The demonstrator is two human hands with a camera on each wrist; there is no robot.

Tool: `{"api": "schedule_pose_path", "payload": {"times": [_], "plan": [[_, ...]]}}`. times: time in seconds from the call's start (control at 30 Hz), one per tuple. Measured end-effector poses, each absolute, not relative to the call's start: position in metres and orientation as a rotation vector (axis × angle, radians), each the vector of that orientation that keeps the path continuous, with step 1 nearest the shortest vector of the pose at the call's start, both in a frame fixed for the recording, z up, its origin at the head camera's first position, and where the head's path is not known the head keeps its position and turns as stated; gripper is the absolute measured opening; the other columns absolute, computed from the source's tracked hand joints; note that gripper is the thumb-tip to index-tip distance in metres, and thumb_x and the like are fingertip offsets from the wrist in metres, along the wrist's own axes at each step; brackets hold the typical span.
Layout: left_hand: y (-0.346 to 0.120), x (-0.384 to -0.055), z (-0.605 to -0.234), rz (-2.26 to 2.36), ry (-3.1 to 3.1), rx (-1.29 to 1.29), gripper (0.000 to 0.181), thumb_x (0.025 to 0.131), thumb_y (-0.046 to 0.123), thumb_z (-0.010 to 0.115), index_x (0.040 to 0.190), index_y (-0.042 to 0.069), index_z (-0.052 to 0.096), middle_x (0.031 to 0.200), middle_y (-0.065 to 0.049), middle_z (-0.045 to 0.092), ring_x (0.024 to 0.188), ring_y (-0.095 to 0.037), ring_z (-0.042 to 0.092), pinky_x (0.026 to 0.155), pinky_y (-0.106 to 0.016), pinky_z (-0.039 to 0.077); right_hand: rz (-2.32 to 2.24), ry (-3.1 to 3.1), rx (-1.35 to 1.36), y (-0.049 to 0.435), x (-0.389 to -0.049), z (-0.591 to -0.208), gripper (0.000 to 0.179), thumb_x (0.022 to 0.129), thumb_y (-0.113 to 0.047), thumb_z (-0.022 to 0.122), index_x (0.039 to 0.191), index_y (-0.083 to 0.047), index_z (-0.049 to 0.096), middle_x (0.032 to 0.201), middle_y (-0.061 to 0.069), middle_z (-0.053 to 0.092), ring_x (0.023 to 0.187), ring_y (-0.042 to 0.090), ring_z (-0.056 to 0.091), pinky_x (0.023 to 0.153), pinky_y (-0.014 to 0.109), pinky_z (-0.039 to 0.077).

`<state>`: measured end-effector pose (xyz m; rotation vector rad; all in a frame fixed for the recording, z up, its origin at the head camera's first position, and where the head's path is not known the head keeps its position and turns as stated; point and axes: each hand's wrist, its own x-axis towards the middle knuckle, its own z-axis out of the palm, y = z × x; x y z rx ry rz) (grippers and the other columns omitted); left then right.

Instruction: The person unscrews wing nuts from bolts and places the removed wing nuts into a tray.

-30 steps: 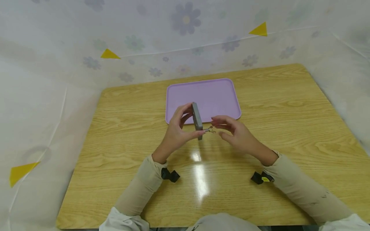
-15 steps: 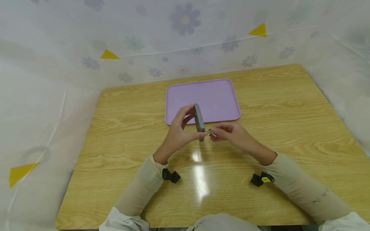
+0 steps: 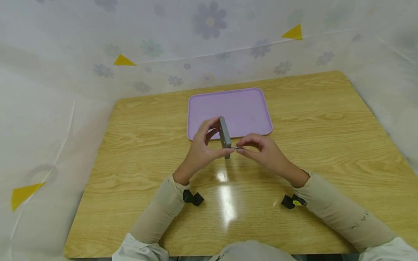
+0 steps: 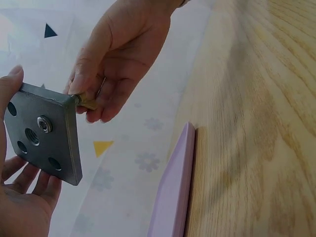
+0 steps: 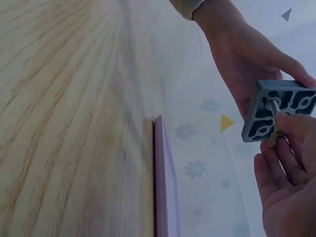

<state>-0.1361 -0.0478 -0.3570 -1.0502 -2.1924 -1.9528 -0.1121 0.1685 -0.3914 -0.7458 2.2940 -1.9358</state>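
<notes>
My left hand [image 3: 202, 150] grips a grey square metal plate [image 3: 224, 134] by its edges, holding it on edge above the table. In the left wrist view, the plate's flat face shows several holes, and a bolt head [image 4: 44, 124] sits in one of them. The threaded bolt shank [image 5: 275, 107] sticks out of the ribbed back face in the right wrist view. A brass wing nut [image 5: 272, 139] is on the shank's outer part, away from the plate. Thumb and fingers of my right hand [image 3: 269, 154] pinch the wing nut, partly covering it.
A light purple tray [image 3: 243, 108] lies on the wood-grain table [image 3: 147, 145] beyond the hands. A pale flowered curtain [image 3: 183, 40] with yellow triangles surrounds the table's back and sides.
The right hand, apart from the wing nut at first, has closed in on it and pinches it. Since half a second ago its fingers have shifted around the nut. The left hand stays nearly still.
</notes>
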Motion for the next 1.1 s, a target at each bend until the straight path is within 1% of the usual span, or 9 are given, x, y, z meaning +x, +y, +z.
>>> {"api": "schedule_pose_path", "payload": {"times": [0.13,0.23,0.37,0.47,0.57,0.67,0.77,0.97,1.1], "plan": [[-0.048,-0.137,-0.358,-1.948,-2.189,-1.062,0.083,0.067,-0.009,0.079,0.136,-0.01,0.032,0.128,-0.022,0.039,0.115,-0.033,0.042,0.102,-0.044,0.038,-1.88,2.483,-0.985,0.165,-0.107,-0.378,0.024,0.076,0.014,0.068,0.096,0.003,0.065,0.098,0.017,0.064,0.095,0.022,0.06,0.088,0.036,0.05],[-0.049,-0.137,-0.358,-1.953,-2.177,-1.071,0.083,0.068,-0.006,0.079,0.136,-0.01,0.032,0.128,-0.022,0.039,0.115,-0.033,0.042,0.102,-0.044,0.038,-1.828,2.512,-1.044,0.165,-0.106,-0.374,0.032,0.073,0.014,0.071,0.103,0.005,0.062,0.103,0.017,0.062,0.099,0.026,0.058,0.091,0.033,0.048],[-0.049,-0.137,-0.359,-1.964,-2.16,-1.075,0.082,0.07,-0.001,0.08,0.136,-0.009,0.033,0.128,-0.022,0.039,0.115,-0.034,0.042,0.102,-0.045,0.038,-1.837,2.386,-0.83,0.173,-0.107,-0.379,0.032,0.085,0.003,0.064,0.116,0.005,0.056,0.113,0.013,0.059,0.107,0.025,0.055,0.095,0.035,0.046],[-0.048,-0.137,-0.358,-1.964,-2.156,-1.067,0.083,0.068,-0.002,0.08,0.136,-0.01,0.033,0.128,-0.023,0.039,0.115,-0.034,0.042,0.102,-0.045,0.038,-1.868,2.283,-0.603,0.18,-0.112,-0.39,0.024,0.096,-0.011,0.052,0.113,0.005,0.058,0.108,0.013,0.062,0.101,0.021,0.06,0.089,0.033,0.05],[-0.048,-0.137,-0.358,-1.962,-2.157,-1.06,0.083,0.066,-0.006,0.08,0.135,-0.011,0.033,0.127,-0.023,0.04,0.114,-0.034,0.042,0.102,-0.045,0.039,-1.917,2.134,-0.492,0.183,-0.116,-0.4,0.033,0.1,-0.019,0.045,0.106,0.01,0.059,0.1,0.021,0.064,0.09,0.023,0.064,0.081,0.035,0.054],[-0.047,-0.136,-0.358,-1.963,-2.16,-1.057,0.084,0.066,-0.009,0.08,0.135,-0.012,0.033,0.126,-0.024,0.04,0.114,-0.034,0.042,0.101,-0.045,0.039,-1.965,1.978,-0.459,0.182,-0.117,-0.405,0.038,0.1,-0.019,0.045,0.105,0.016,0.057,0.099,0.031,0.061,0.087,0.028,0.065,0.078,0.039,0.055],[-0.047,-0.135,-0.358,-1.967,-2.161,-1.061,0.083,0.068,-0.005,0.08,0.135,-0.011,0.033,0.126,-0.023,0.04,0.114,-0.034,0.042,0.101,-0.046,0.038,-1.993,1.898,-0.429,0.179,-0.116,-0.406,0.038,0.098,-0.019,0.049,0.108,0.017,0.056,0.1,0.032,0.06,0.088,0.029,0.065,0.08,0.04,0.054],[-0.047,-0.134,-0.357,-1.965,-2.165,-1.073,0.082,0.069,-0.004,0.079,0.136,-0.011,0.032,0.128,-0.023,0.039,0.116,-0.033,0.041,0.102,-0.045,0.038,-2.04,1.858,-0.392,0.173,-0.114,-0.403,0.028,0.094,-0.015,0.056,0.109,0.009,0.06,0.099,0.021,0.064,0.091,0.028,0.064,0.083,0.039,0.053],[-0.047,-0.134,-0.357,-1.955,-2.175,-1.071,0.082,0.069,-0.006,0.079,0.137,-0.01,0.033,0.128,-0.022,0.039,0.116,-0.033,0.041,0.102,-0.045,0.038,-2.052,1.894,-0.432,0.172,-0.114,-0.402,0.025,0.093,-0.012,0.058,0.108,0.008,0.06,0.101,0.021,0.064,0.093,0.028,0.064,0.085,0.039,0.053]]}}
